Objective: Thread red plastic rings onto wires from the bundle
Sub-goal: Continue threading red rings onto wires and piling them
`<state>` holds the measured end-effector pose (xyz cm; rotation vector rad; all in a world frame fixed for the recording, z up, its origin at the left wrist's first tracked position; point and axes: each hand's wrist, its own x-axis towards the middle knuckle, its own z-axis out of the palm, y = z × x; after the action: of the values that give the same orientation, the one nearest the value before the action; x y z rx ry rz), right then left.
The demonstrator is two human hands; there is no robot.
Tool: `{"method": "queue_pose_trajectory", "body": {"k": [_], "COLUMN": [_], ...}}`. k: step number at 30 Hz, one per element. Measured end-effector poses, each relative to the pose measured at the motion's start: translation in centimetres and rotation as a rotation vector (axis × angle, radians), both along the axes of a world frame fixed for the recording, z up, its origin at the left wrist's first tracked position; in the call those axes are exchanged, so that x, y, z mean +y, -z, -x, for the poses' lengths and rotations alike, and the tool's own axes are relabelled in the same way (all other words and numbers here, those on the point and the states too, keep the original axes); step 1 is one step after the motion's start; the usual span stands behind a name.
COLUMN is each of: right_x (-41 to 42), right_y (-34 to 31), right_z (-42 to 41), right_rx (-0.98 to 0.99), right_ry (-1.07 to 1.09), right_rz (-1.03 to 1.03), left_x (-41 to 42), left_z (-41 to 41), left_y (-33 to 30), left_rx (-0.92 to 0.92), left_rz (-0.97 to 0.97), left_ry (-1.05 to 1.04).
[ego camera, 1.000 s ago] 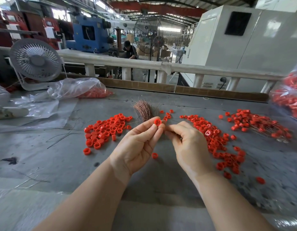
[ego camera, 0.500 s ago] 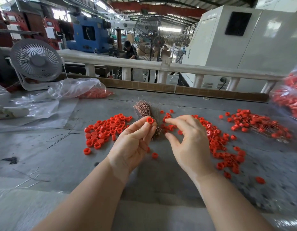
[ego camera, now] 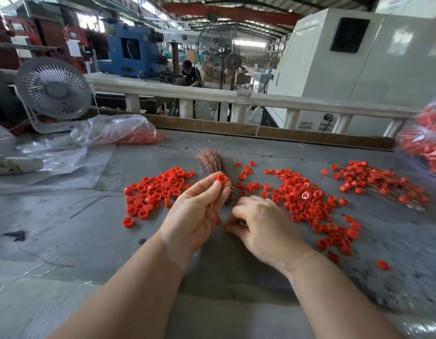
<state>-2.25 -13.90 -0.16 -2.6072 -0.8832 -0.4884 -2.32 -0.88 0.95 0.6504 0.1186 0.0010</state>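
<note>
The left hand [ego camera: 195, 214] pinches 1 red plastic ring [ego camera: 221, 178] between thumb and fingertips, raised just in front of the copper wire bundle [ego camera: 213, 163] lying on the grey table [ego camera: 65, 228]. The right hand [ego camera: 258, 221] rests low beside it, fingers curled together near a loose ring; whether they pinch a wire I cannot tell. The ring looks light, stiff and smooth, likely to slip, so a grip on its outer wall keeps the hole free. The wires look thin and springy, best held close to the tip.

A heap of loose rings [ego camera: 158, 189] lies to the left, more rings [ego camera: 307, 199] to the right, and a pile of threaded rings [ego camera: 383, 184] further right. Stray dark wires [ego camera: 94, 201], a plastic bag [ego camera: 114, 129] and a white fan [ego camera: 54, 90] sit well clear. Scattered rings around the bundle crowd the wire ends.
</note>
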Motion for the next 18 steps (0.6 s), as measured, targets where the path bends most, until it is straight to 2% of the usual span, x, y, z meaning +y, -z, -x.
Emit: {"method": "queue_pose_trajectory", "body": {"k": [6, 11, 18], "right_x": [0.0, -0.4, -0.4], "right_y": [-0.2, -1.1, -1.0], "right_z": [0.0, -0.2, -0.3], "right_rx": [-0.060, -0.185, -0.269], "right_ry": [-0.008, 0.017, -0.012], "right_rz": [0.048, -0.475, -0.631], "left_x": [0.1, 0.2, -0.1], "left_z": [0.0, 0.0, 0.1], "left_y": [0.0, 0.1, 0.2], "left_rx": [-0.003, -0.011, -0.071], "left_rz": [-0.010, -0.007, -0.094], "left_ry": [0.014, 0.052, 0.165]}}
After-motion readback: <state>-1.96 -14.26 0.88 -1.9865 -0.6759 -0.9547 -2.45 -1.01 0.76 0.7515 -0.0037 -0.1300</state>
